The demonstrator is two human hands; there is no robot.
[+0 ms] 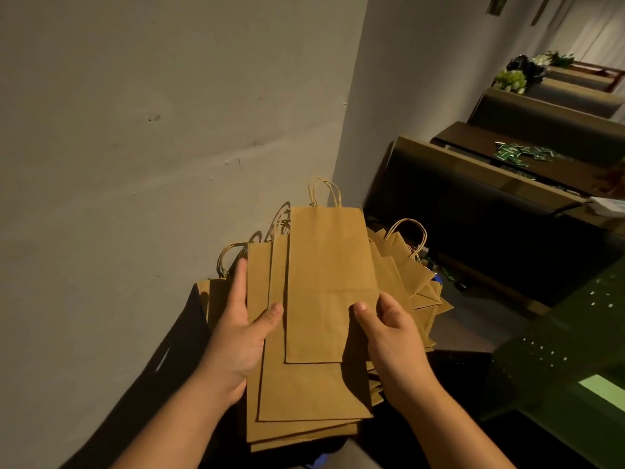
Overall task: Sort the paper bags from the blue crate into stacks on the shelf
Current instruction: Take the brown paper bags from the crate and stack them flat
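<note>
A stack of flat brown paper bags [304, 394] with twisted handles sits in front of me. My left hand [241, 333] grips the stack's left edge, thumb on top. A smaller brown paper bag [326, 282] lies on top of the stack, and my right hand [389, 330] pinches its lower right edge. More brown bags [406, 265] fan out underneath to the right. Slivers of the blue crate [439, 282] show beyond those bags and below the stack.
A plain wall [152, 130] rises close on the left. Dark booth seats and a table [507, 198] with green cards [521, 153] stand at the right. A dark green perforated surface [575, 333] lies at lower right. Flowers [521, 72] stand far back.
</note>
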